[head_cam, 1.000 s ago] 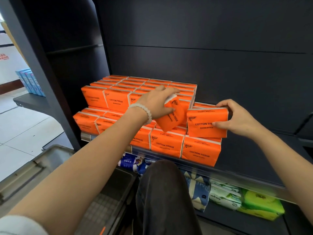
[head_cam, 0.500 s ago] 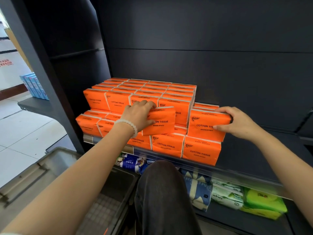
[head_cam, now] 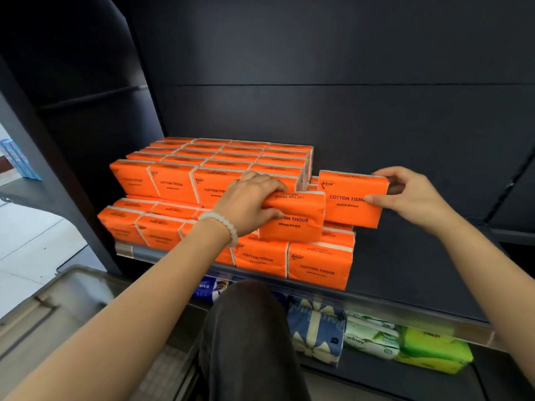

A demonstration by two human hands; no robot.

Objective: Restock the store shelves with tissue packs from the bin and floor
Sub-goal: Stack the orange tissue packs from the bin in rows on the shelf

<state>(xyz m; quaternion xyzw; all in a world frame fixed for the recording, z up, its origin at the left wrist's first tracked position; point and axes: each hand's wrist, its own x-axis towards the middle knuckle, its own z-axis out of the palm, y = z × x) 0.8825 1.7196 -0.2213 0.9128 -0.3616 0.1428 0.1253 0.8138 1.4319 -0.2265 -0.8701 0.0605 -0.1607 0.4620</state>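
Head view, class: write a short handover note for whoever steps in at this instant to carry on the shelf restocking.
Left hand: grips an orange plastic-wrapped cotton tissue pack in front of the upper layer.
Right hand: fingers pinch a second orange cotton tissue pack above the lower layer's right end.
Done: stacked orange packs fill the left of the dark metal shelf.
Left: seat both packs; the shelf's right side is bare. The grey bin sits lower left, contents unseen.
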